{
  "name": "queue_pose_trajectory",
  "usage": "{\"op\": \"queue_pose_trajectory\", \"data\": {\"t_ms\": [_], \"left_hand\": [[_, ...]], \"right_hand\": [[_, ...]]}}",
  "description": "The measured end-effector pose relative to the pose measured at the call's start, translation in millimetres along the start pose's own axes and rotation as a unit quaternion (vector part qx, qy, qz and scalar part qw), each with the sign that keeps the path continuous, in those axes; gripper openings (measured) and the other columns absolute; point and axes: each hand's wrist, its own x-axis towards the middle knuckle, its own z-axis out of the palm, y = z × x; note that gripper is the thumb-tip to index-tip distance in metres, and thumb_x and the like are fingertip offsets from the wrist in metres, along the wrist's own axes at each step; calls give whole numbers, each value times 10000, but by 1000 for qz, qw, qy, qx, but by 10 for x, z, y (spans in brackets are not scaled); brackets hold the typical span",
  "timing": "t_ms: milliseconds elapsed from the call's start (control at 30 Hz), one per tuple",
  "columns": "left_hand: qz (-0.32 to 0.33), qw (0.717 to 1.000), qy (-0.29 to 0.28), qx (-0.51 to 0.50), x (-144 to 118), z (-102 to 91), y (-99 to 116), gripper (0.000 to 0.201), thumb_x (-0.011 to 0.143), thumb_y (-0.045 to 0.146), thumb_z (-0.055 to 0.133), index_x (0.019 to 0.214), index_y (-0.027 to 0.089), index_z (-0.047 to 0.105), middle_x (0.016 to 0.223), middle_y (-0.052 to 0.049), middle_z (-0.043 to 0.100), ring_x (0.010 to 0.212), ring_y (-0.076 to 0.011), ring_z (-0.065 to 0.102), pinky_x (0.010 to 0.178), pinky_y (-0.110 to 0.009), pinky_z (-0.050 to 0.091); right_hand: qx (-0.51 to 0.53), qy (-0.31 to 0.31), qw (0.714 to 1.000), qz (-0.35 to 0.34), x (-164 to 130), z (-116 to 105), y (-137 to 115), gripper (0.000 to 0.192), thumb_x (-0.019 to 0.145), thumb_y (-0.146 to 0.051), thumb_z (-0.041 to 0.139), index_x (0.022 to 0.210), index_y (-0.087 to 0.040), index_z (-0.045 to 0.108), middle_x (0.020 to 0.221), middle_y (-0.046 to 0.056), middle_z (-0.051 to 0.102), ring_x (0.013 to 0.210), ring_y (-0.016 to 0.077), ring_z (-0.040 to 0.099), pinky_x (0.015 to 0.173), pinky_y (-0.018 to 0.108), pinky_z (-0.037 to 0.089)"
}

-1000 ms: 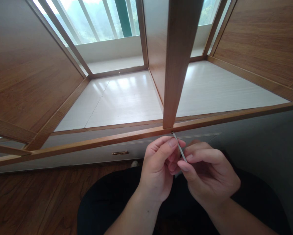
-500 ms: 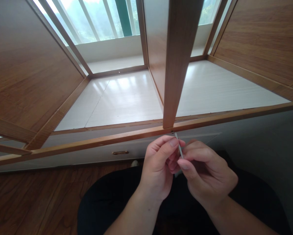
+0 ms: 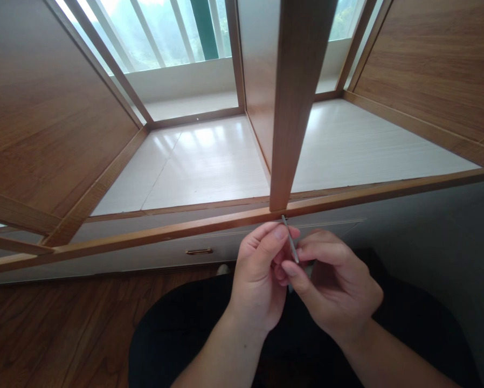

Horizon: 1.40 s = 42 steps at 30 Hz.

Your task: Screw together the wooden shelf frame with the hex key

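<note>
A thin grey metal rod, apparently a hex key [image 3: 292, 247], slants between my two hands. Its upper end meets the underside of the wooden rail [image 3: 209, 222], just below the foot of the wooden post [image 3: 292, 124]. My left hand [image 3: 260, 269] pinches the upper part with thumb and fingers. With thumb and forefinger closed about its lower end, my right hand [image 3: 334, 285] stays close beside the left. The fastener at the upper tip is too small and shaded to make out.
Behind the rail lies a pale board [image 3: 201, 161]. Wooden panels [image 3: 48, 108] stand at left and right, with a barred window [image 3: 157, 37] beyond. Below the rail is a white front with a brass handle [image 3: 199, 251]. The floor [image 3: 64, 323] is dark wood.
The hex key's upper end has swung slightly left. My right hand has shifted a little left with its lower end; my left hand has barely moved.
</note>
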Motion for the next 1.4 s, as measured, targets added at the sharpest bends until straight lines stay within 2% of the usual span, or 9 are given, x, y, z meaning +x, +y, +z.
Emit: {"op": "queue_pose_trajectory", "data": {"t_ms": [200,367,533,700,1000,1200,1400], "left_hand": [[-5,1000,-24,-20,2,12,11,196,874,332,763,786,157,752,538,71,362,468,-53,260,426,-179,210],[5,1000,-20,-16,-6,17,27,197,860,312,771,763,143,745,548,72,359,473,-52,272,414,-170,225],[10,1000,3,3,1,4,36,237,833,368,805,783,143,749,542,74,363,467,-53,278,406,-164,233],[2,1000,7,16,14,1,49,247,814,357,817,720,149,722,533,67,369,467,-57,294,416,-175,230],[-5,1000,-26,14,8,22,54,253,863,301,761,665,156,698,537,57,369,476,-67,280,438,-210,192],[-10,999,-37,19,8,34,68,323,881,296,734,610,159,626,543,59,345,472,-70,275,432,-214,192],[-10,999,-35,20,7,43,78,319,881,304,733,618,161,623,548,60,343,480,-72,272,433,-207,202]], "right_hand": [[26,26,999,-16,-22,0,-1,399,804,65,719,1131,-161,700,887,45,718,792,189,688,644,339,580],[7,17,999,-48,0,-25,-1,428,804,84,722,1148,-171,726,943,52,735,763,171,688,581,313,580],[-7,3,998,-58,37,-61,-28,422,783,107,727,1121,-145,732,908,61,717,744,164,667,576,309,576],[-17,-10,998,-61,46,-75,-48,419,792,59,759,1145,-165,730,903,60,704,740,164,652,585,315,576],[13,25,996,-79,0,-62,14,565,737,98,777,1240,-137,667,926,66,719,748,176,671,584,332,584],[15,47,997,-55,-12,-57,9,536,761,79,760,1215,-189,663,890,41,721,714,170,668,556,329,595],[30,42,997,-65,18,-52,12,528,740,94,770,1193,-152,659,898,48,713,718,169,670,555,325,582]]}}
